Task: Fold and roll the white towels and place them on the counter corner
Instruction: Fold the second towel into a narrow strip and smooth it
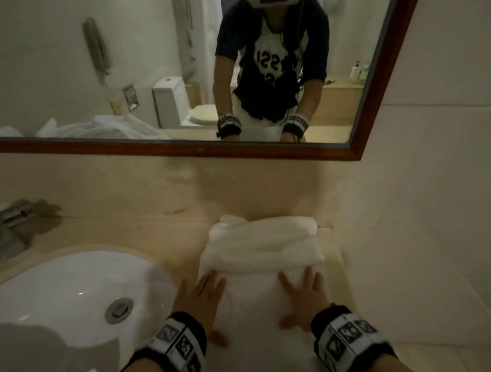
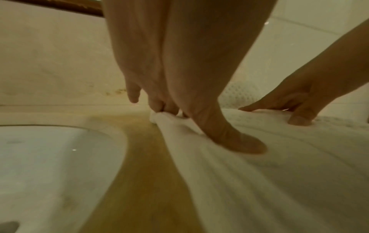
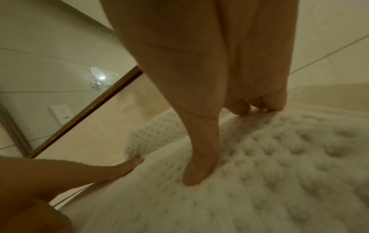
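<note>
On the white towel (image 1: 256,302), both hands flat, left fingers (image 2: 159,108) seemingly curled.

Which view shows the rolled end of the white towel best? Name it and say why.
The head view. It shows the rolled end across its whole width, with the left hand and right hand laid on the white towel behind it. The left wrist view shows only a glimpse past the hands; the right wrist view shows one blurred end.
</note>
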`<state>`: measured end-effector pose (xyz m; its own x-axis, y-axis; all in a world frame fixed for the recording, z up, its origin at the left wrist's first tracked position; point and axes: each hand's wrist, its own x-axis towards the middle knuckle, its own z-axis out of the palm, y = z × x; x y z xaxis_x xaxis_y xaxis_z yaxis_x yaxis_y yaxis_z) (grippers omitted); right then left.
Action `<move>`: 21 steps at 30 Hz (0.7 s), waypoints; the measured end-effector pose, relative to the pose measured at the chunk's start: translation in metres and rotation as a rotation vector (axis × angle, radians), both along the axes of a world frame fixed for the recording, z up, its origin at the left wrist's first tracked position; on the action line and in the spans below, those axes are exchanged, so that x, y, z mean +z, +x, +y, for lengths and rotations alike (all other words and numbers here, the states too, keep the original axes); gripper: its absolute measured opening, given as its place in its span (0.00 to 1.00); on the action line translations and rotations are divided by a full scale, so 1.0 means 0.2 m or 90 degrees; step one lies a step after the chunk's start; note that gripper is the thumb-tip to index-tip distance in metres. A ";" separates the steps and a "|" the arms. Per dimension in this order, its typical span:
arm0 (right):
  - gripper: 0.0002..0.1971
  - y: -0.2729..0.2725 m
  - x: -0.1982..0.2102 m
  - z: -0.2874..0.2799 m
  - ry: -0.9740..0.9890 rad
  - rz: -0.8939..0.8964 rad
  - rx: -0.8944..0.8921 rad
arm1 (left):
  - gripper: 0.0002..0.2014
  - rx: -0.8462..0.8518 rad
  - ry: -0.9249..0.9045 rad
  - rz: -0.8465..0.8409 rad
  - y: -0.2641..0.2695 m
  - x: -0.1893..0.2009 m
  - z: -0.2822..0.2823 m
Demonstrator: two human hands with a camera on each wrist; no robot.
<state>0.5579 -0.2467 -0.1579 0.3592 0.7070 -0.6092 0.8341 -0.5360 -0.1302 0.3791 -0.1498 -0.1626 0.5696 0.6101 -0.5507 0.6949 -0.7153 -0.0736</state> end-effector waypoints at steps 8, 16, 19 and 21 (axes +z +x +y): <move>0.42 -0.02 -0.04 -0.17 0.087 -0.017 0.102 | 0.44 -0.122 0.156 -0.081 0.01 0.01 -0.14; 0.42 -0.36 -0.03 -0.73 0.049 0.011 0.163 | 0.36 -0.128 -0.036 -0.044 -0.36 0.07 -0.67; 0.38 -0.48 -0.05 -0.88 0.056 0.000 0.143 | 0.34 -0.123 -0.029 -0.038 -0.47 0.06 -0.85; 0.35 -0.53 -0.06 -0.92 0.074 -0.001 0.128 | 0.33 -0.116 -0.011 -0.033 -0.49 0.05 -0.90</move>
